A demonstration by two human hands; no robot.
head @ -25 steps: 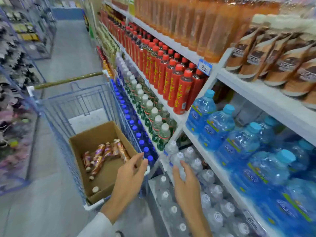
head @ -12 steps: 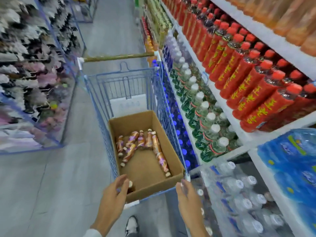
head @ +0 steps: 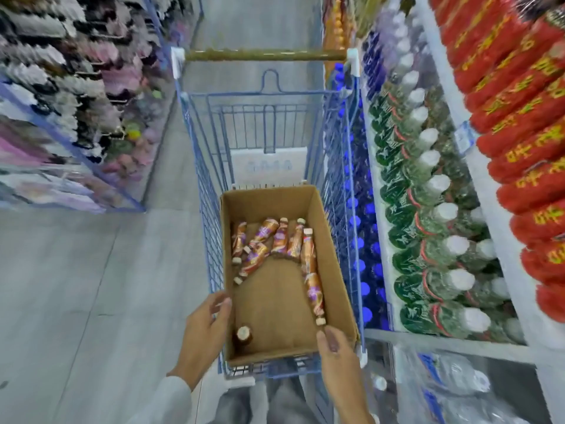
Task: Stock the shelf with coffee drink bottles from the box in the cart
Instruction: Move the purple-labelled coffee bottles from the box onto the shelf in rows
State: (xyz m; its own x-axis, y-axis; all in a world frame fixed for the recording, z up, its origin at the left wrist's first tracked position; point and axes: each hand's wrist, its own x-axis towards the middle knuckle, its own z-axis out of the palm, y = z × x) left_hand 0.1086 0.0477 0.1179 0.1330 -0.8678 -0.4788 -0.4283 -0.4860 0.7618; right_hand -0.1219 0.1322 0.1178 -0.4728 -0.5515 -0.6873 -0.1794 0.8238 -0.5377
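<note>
An open cardboard box [head: 333, 270] sits in the blue wire cart [head: 201, 191]. Several brown-and-gold coffee drink bottles [head: 275, 240] lie on the box's floor, mostly at its far end. One bottle [head: 313, 293] lies along the right wall, and another [head: 243, 334] stands in the near left corner. My left hand [head: 204, 328] reaches over the box's near left wall, fingers relaxed, holding nothing. My right hand [head: 339, 356] hovers over the near right corner, fingers extended, just short of the long bottle's cap.
Drink shelves [head: 440, 209] run along the right: red bottles on top, green-labelled bottles below, blue-capped ones lower still, packs of water [head: 452, 381] nearest. A display rack [head: 70, 117] lines the left. The cart's handle [head: 263, 54] is at the far end. Grey floor [head: 91, 286] stretches on the left.
My view has swung from the shelf down to the cart. Both hands have come forward from the water bottles to the box's near edge, now reaching slightly into it.
</note>
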